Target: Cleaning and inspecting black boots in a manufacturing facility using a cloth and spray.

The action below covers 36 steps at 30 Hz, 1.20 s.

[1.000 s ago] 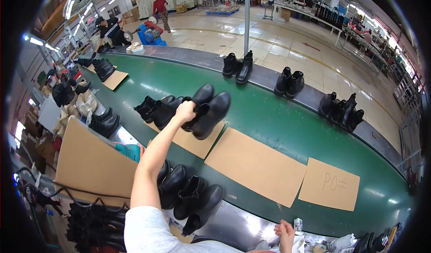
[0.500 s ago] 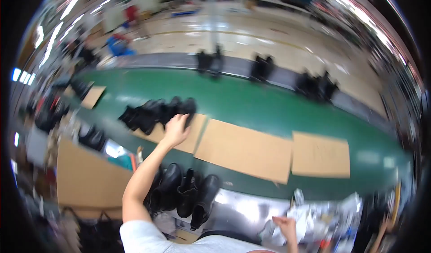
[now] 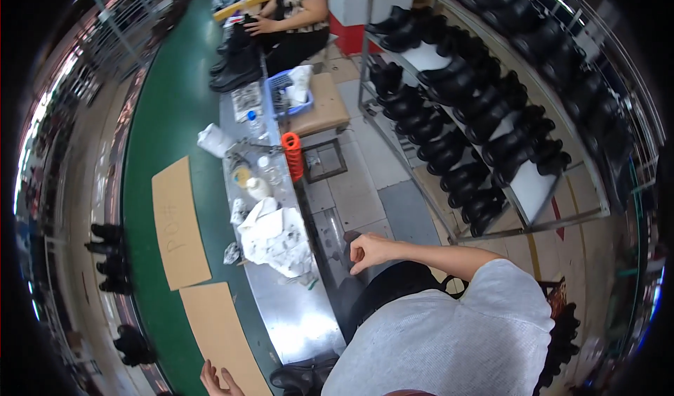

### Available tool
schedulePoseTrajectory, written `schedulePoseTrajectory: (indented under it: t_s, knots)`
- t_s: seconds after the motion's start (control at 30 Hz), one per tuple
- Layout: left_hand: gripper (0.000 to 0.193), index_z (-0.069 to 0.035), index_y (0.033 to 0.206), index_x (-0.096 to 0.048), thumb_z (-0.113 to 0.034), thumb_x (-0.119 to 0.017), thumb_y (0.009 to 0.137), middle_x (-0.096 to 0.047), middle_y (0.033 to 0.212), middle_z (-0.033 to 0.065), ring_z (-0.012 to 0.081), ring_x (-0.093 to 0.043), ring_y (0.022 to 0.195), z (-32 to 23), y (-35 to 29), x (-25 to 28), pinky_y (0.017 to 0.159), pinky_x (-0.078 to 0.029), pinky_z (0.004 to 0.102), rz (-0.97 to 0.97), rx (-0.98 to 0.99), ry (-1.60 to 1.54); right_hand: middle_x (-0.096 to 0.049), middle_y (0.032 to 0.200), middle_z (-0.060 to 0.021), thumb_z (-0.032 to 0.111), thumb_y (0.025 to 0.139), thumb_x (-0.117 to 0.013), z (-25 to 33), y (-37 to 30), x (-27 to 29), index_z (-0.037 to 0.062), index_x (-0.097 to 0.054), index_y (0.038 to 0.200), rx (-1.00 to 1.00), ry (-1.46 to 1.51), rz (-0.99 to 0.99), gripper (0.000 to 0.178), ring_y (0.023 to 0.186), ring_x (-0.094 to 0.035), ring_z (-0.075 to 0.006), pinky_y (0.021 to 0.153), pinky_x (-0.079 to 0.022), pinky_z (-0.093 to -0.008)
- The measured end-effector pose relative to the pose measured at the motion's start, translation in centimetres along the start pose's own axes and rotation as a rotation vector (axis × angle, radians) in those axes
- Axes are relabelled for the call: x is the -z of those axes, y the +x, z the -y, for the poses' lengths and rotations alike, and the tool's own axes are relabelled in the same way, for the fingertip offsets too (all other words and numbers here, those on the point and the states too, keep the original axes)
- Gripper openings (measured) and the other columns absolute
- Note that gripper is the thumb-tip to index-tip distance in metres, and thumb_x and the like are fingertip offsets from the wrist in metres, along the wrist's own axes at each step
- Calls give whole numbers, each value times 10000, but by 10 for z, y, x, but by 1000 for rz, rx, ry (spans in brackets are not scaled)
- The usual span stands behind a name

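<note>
Cardboard (image 3: pixel 217 329), a flat tan piece, lies on the green tabletop (image 3: pixel 168 108), its far end next to a smaller card (image 3: pixel 181 220). The left hand (image 3: pixel 221 382) is wide, fingers apart, at the near left edge; whether it touches cannot be told. The right hand (image 3: pixel 370 251) has its fingers curled, right of the metal tabletop (image 3: pixel 309 326); whether it holds anything is unclear. Judged by look, the cardboard is light and fairly stiff, liable to bend if raised by one corner and to slide on the smooth green surface. Suggested hold: both long edges, thumbs above, fingers beneath, clear of the shoe (image 3: pixel 298 376) near the right edge.
</note>
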<state>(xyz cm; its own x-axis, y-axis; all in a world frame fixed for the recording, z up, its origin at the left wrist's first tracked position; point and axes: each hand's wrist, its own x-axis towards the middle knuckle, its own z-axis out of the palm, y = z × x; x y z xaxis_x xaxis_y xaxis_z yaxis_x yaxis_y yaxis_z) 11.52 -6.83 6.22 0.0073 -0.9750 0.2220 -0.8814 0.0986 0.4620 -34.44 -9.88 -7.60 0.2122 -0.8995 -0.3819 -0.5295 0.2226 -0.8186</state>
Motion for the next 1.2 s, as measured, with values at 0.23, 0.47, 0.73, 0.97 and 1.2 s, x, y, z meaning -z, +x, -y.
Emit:
schedulePoseTrajectory:
  t_s: [0.23,0.47,0.73,0.97,1.2]
  knots:
    - [348,10,1237,-513,-99,-532,907,-550,1156,124,251,-575,995,-84,10,-79,833,-473,356,273,159,-203,-679,855,-165,339,701,-724,-88,-29,80,8,-668,927,-238,-213,-153,405,818,-658,-300,730,-518,-384]
    - [332,29,1172,-547,-8,-563,842,-585,1089,161,276,-606,961,-174,11,-166,842,-483,361,428,202,-297,-567,1040,-221,458,725,-700,-158,-148,311,64,-559,1114,-940,-1015,-1134,571,999,-541,-390,805,-456,-487]
    - [356,7,1163,-556,-63,-614,819,-583,1067,195,365,-567,965,-249,52,-221,834,-461,377,585,-82,-425,-602,1117,-258,562,687,-700,-299,-252,397,-50,-583,1143,-885,-423,-838,773,1045,-580,-377,893,-446,-413]
    - [314,-7,1119,-577,-75,-623,816,-592,1025,176,342,-594,906,-222,19,-168,784,-480,381,276,96,-453,-668,973,-198,235,752,-706,-128,-197,304,-12,-640,1078,-558,-777,-944,414,898,-632,-360,798,-486,-406]
    - [373,41,1149,-564,-253,-476,938,-572,1180,182,272,-537,1133,-166,28,-101,964,-423,410,-565,166,-756,-558,654,-61,167,652,-727,97,-11,172,86,-518,603,1082,-780,-48,229,627,-578,-219,583,-456,-334]
